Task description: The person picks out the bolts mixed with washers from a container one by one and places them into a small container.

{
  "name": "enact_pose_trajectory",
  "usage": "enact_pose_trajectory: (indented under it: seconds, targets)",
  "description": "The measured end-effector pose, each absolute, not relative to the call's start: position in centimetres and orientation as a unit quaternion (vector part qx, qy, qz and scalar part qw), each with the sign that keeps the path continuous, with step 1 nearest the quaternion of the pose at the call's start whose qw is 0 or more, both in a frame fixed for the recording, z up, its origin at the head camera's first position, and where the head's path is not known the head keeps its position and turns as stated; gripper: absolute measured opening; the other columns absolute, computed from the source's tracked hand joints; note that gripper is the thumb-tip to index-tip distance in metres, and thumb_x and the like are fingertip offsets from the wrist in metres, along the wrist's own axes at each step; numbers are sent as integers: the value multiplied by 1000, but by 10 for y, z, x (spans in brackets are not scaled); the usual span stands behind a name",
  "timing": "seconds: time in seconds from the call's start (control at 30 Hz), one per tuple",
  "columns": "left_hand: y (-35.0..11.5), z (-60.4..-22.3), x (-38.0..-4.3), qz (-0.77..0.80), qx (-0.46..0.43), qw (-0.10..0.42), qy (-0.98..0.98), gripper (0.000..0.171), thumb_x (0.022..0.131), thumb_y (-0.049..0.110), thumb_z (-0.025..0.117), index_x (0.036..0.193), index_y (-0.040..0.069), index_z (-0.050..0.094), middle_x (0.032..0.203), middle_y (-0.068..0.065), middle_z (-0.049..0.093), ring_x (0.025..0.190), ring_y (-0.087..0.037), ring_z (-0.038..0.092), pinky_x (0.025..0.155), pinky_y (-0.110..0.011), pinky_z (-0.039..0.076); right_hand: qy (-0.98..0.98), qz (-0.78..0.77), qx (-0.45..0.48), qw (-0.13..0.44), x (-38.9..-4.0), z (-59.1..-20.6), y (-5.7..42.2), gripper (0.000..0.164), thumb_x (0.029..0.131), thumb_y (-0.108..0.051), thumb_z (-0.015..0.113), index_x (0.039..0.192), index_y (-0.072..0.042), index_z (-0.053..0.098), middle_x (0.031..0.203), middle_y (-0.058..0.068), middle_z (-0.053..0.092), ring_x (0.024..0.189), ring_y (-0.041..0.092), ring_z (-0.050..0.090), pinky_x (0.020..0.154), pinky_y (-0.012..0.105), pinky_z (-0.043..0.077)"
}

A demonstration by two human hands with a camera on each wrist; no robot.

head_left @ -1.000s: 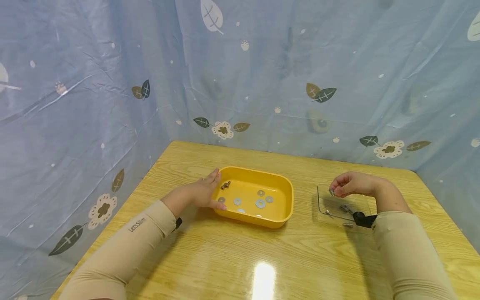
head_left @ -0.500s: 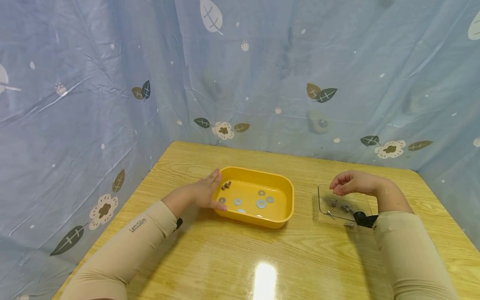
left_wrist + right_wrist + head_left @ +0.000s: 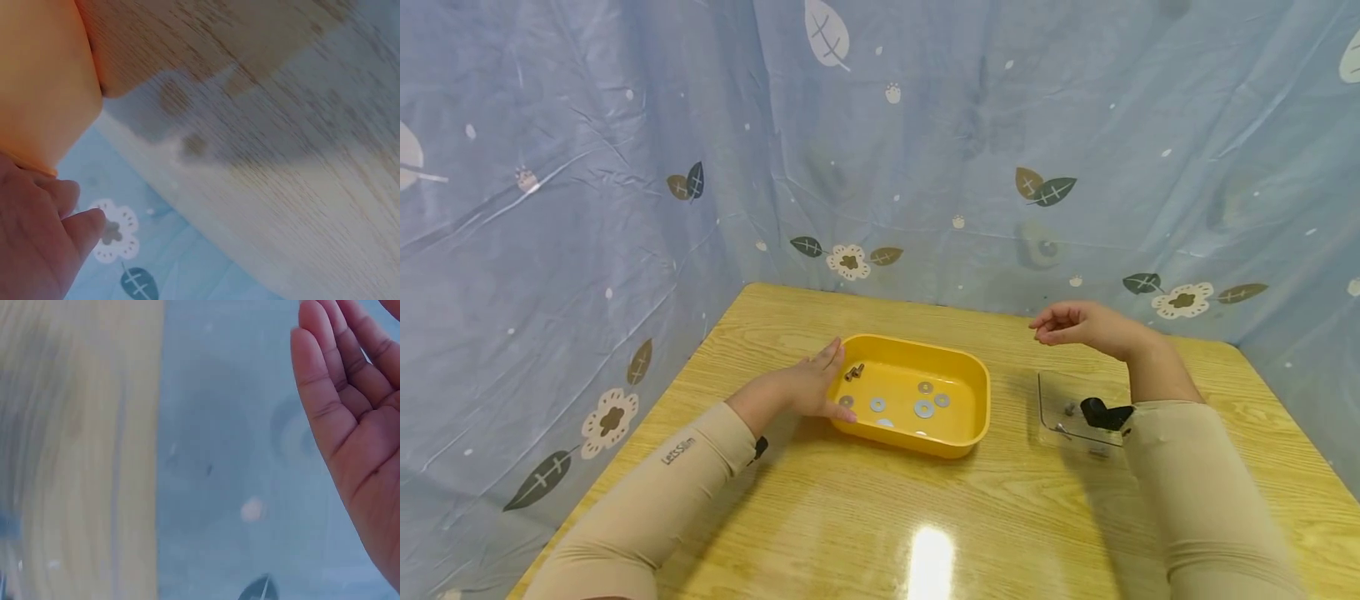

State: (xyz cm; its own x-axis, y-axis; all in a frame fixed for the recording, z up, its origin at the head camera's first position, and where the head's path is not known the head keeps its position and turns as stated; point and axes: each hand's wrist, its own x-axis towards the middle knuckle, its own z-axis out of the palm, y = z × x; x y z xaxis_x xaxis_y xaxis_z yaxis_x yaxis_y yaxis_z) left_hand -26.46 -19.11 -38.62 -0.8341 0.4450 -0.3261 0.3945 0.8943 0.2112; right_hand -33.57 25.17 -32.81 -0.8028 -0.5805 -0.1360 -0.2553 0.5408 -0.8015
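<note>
My left hand [image 3: 808,387] holds the left end of a yellow tray [image 3: 981,404] in the head view, thumb over the front rim and fingers at the back corner. In the left wrist view the fingers [image 3: 81,231] lie against the tray's orange-looking wall [image 3: 50,81]. Inside are a few small bolts [image 3: 853,372] and several flat washers [image 3: 923,408]. My right hand [image 3: 1086,325] hovers past the back edge of a clear shallow tray [image 3: 1051,385], fingers loosely bent and holding nothing; its bare palm [image 3: 369,444] shows in the right wrist view. Metal bolts [image 3: 1063,431] lie in the clear tray.
Both trays stand on a wood-grain table [image 3: 820,517], side by side with a gap between them. A blue patterned curtain [image 3: 925,150] hangs behind and to the left. My right wrist's black camera mount [image 3: 1103,414] hides part of the clear tray.
My right hand let go of a small bolt, which now lies in the clear tray. The hand then rose and moved back and left. My left hand stayed on the yellow tray.
</note>
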Motion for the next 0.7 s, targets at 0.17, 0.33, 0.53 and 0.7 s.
enact_pose_trajectory:
  seconds: [0.17, 0.33, 0.53, 0.7]
  targets:
    - [-191, -387, -265, 68, 218, 186, 956, 119, 72, 72, 53, 144, 4, -12, 150, -12, -20, 139, -24, -4, 111, -47, 8, 846, -416, -276, 189, -343, -318, 214, 31, 88, -21, 62, 113, -3, 57, 106, 10, 61, 98, 19, 59, 88, 31, 47]
    - [-191, -386, -264, 66, 218, 184, 956, 120, 71, 73, 51, 144, 2, -11, 150, -12, -20, 139, -25, -2, 111, -46, 9, 822, -442, -295, 202, -347, -313, 176, 30, 87, -18, 63, 112, -2, 58, 104, 11, 62, 98, 21, 58, 89, 35, 46]
    - [-189, -385, -264, 66, 221, 185, 955, 119, 72, 72, 52, 144, 2, -10, 150, -13, -19, 139, -25, -1, 111, -46, 9, 800, -457, -322, 217, -352, -320, 134, 26, 87, -13, 63, 110, -1, 61, 103, 15, 61, 94, 23, 58, 86, 33, 48]
    - [-189, -387, -265, 58, 219, 183, 957, 118, 72, 72, 52, 144, 3, -11, 150, -12, -20, 139, -25, 1, 111, -45, 10, 797, -438, -347, 230, -356, -331, 99, 24, 88, -13, 62, 109, -2, 61, 100, 15, 62, 96, 30, 58, 87, 35, 48]
